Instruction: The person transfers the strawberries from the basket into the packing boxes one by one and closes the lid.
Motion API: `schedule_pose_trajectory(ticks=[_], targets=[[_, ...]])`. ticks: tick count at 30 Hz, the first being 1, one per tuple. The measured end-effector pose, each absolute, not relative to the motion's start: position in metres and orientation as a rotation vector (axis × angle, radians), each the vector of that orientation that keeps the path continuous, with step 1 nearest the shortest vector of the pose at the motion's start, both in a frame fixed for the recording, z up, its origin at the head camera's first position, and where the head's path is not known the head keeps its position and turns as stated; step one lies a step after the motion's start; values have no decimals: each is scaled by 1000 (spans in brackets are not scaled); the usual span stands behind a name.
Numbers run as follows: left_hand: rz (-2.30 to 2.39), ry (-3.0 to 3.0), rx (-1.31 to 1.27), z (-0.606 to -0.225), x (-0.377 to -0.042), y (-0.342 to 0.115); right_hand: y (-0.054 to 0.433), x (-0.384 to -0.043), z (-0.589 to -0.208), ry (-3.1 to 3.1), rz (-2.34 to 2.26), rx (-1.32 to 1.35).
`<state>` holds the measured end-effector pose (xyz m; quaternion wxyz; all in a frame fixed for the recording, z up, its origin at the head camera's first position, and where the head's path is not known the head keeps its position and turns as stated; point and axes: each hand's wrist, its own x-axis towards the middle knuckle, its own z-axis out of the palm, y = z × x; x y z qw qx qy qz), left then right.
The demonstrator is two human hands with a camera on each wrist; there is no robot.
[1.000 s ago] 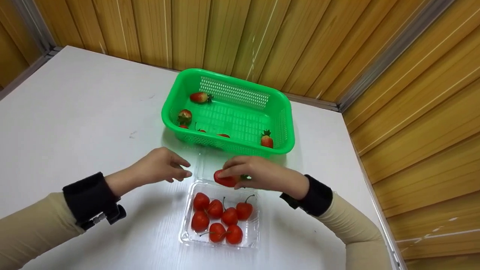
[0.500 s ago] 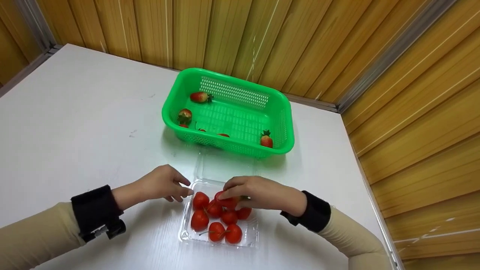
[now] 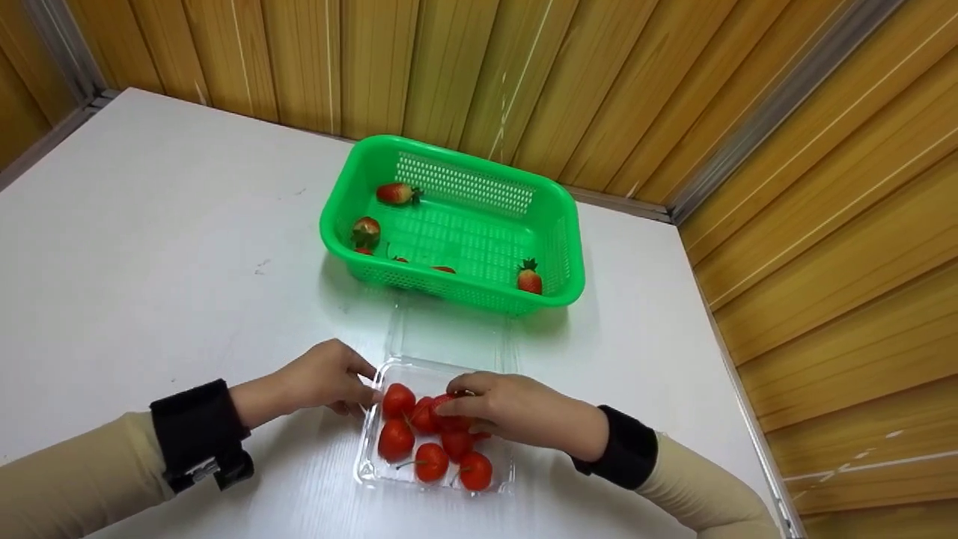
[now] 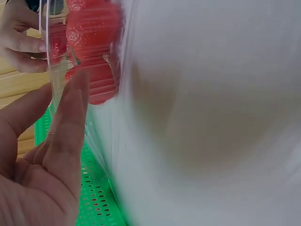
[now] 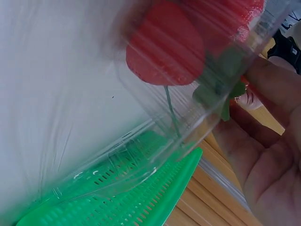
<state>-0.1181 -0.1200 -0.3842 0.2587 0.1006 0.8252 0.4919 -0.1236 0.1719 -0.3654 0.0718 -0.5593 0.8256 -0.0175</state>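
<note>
In the head view a clear plastic clamshell box (image 3: 361, 457) holds several red cherries (image 3: 395, 440), some with thin stems. My right hand (image 3: 528, 413) reaches in over its right side, gripping a strawberry (image 3: 447, 413) low among the cherries. Green strawberry leaves (image 5: 230, 94) show by the fingers in the right wrist view. At the box's upper left edge is my left hand (image 3: 323, 380), thumb at the rim. The left wrist view has its extended fingers (image 4: 70, 117) along the outside of the clear wall, holding nothing up.
Behind the box a green basket (image 3: 479, 288) holds several strawberries (image 3: 529, 281) and other red fruit partly hidden by its front wall. The box's clear lid (image 3: 449, 333) lies folded back towards the basket. Wood-look panels (image 3: 823, 247) border the white table (image 3: 187, 224).
My right hand has brought the strawberry down from above the lid into the box. One front cherry has shifted slightly right. My left hand has moved nearer, up to the rim.
</note>
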Motion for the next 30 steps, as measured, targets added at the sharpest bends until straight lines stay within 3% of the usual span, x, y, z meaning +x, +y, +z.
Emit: schedule_pose_trajectory(ticks=[18,24,30], targets=[[1458,2192,104,-389,-114,-115,176,-118,-377,2513,-100,-1668],[1375,2209,194,-384,-116,-120,175,-118,-366,2508,-68,-1674],[1214,2284,357,-356,-130,-134,172,-130,-334,2415,-172,-1585]])
